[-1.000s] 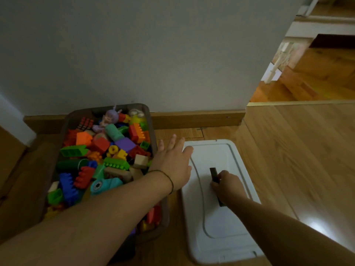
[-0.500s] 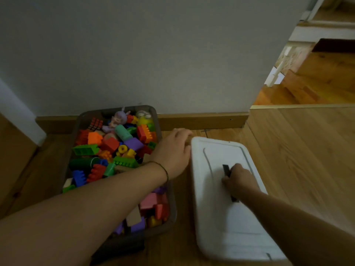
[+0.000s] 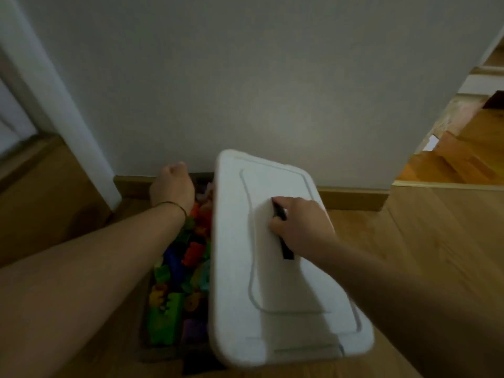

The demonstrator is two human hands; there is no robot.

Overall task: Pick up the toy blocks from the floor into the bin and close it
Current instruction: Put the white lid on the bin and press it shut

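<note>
While the dark plastic bin of colourful toy blocks lies long axis near-to-far, the left hand is curled at its far rim, its hold unclear. The white rectangular plastic lid, parallel and overlapping the bin's right side, is gripped by its black handle in the right hand.

grey wall | wooden baseboard along its foot | wood floor | white door frame left

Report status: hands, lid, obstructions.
Right hand grips lid handle. Left hand at bin far rim, grip unclear. Lid partly over bin; left wrist over opening.
</note>
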